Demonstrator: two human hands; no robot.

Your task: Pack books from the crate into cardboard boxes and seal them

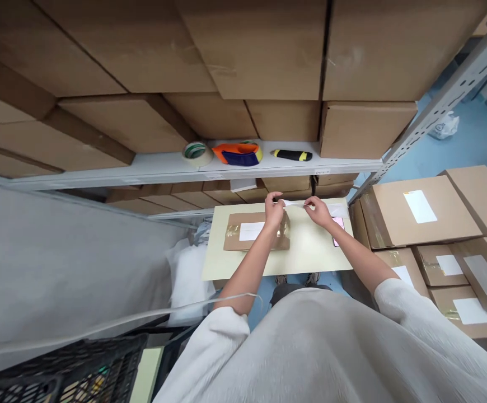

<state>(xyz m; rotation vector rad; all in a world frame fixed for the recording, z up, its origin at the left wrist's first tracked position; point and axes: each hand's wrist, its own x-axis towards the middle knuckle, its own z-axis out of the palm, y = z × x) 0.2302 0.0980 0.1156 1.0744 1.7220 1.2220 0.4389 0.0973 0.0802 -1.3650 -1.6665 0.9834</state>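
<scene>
Both hands are over the far half of a cream tabletop [310,246], with a white slip of paper [294,204] stretched between them. My left hand [274,210] pinches its left end, above a taped cardboard box [234,232] that bears a white label [251,231]. At the slip's other end, my right hand [318,211] is closed on it with finger and thumb. A phone with a pink screen [338,230] lies partly behind my right forearm. Near it, at the table's far right corner, is a translucent sheet [337,210].
On the shelf [155,166] ahead are a tape roll [196,153], an orange and blue tape dispenser [239,153] and a yellow-black utility knife [291,155]. Stacked cartons [424,210] crowd the right side. A black crate [101,369] stands at lower left, near a pale cable [143,319].
</scene>
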